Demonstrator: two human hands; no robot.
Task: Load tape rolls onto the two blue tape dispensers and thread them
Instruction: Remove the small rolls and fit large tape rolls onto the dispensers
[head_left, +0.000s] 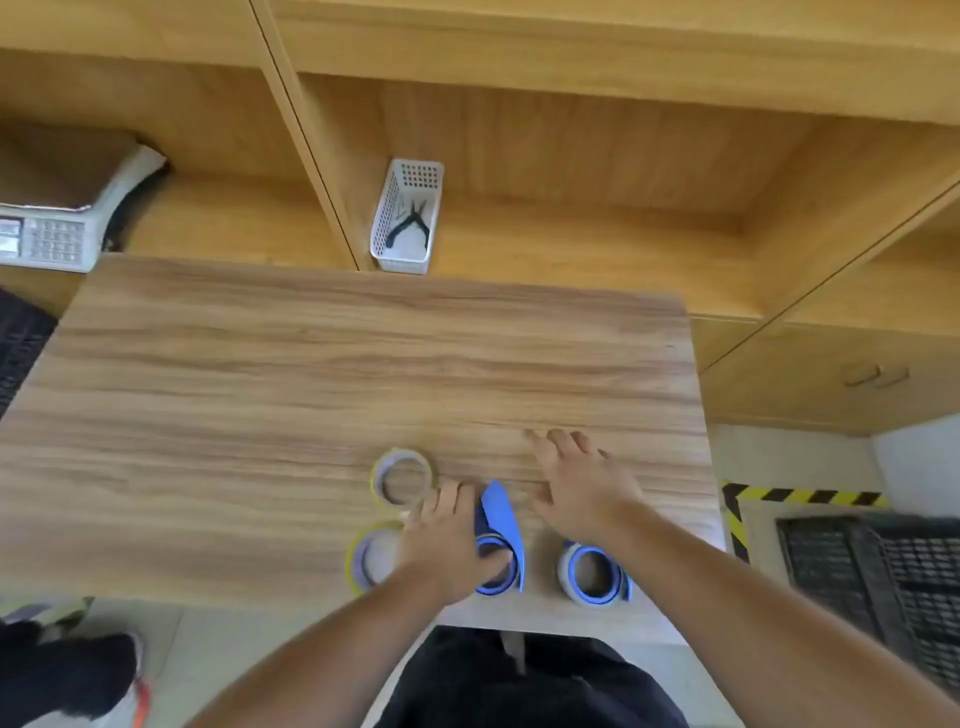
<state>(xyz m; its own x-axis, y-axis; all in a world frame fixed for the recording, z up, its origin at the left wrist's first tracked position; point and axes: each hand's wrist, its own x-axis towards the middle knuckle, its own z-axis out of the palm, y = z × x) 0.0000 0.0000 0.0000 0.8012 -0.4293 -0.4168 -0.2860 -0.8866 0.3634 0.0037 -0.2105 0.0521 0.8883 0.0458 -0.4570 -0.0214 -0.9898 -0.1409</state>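
Two blue tape dispensers lie near the front edge of the wooden table (311, 389). My left hand (447, 540) rests on the left dispenser (501, 540), fingers wrapped around its body. The right dispenser (595, 574) lies just below my right hand (576, 488), which hovers flat with fingers spread and holds nothing. Two tape rolls lie flat left of my left hand: one farther back (402, 475) and one nearer the edge (371, 558), partly hidden by my hand.
A white perforated basket (408, 218) holding pliers stands on the shelf behind the table. A scale with a keypad (49, 234) sits at the far left. Black crates (872, 571) and yellow-black floor tape (800, 496) lie to the right.
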